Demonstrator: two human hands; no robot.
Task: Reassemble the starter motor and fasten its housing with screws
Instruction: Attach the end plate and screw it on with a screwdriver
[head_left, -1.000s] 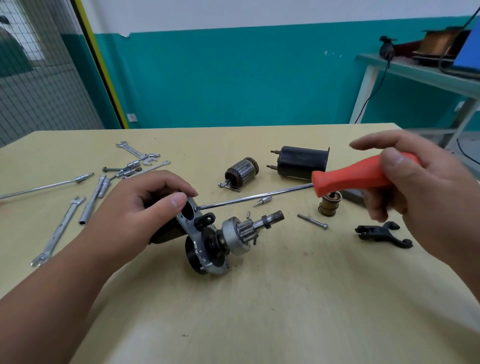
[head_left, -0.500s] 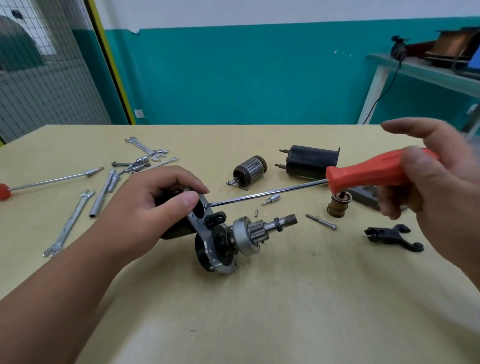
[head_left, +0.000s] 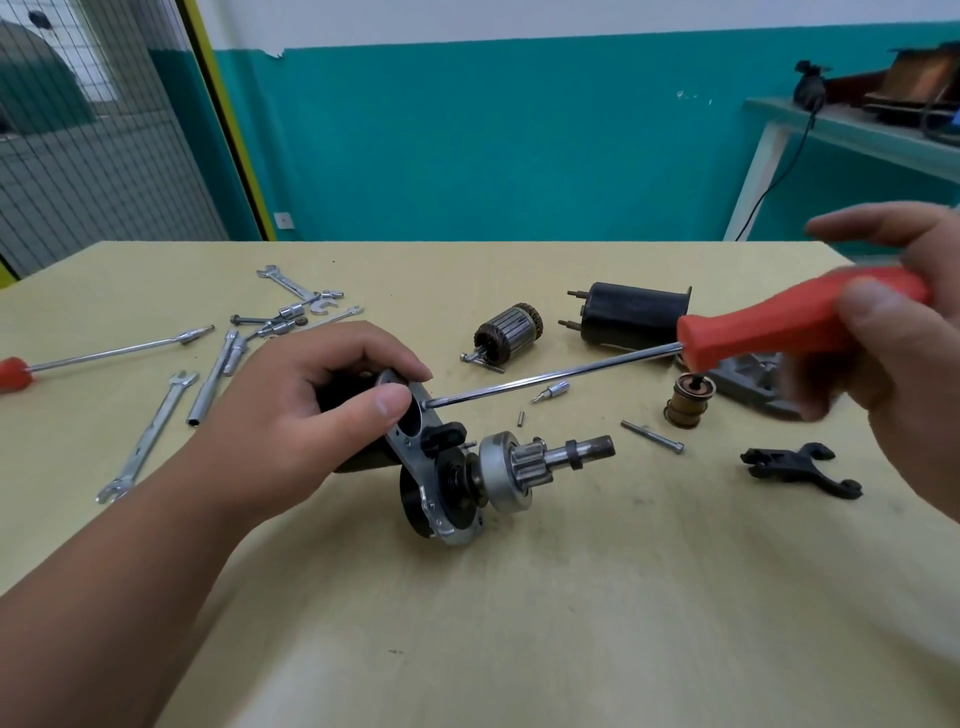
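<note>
Teal wall (head_left: 493, 145), yellow table (head_left: 571, 623), mesh screen (head_left: 104, 156) L, maybe metal shelf (head_left: 857, 137) R.

Head-worn view, forward and down, near table (head_left: 519, 623)

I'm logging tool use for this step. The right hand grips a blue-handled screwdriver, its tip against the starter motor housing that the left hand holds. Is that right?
Not quite. The head view shows the screwdriver has a red handle, not blue. The rest stands: the right hand grips it, its tip against the starter motor housing that the left hand holds.
</note>
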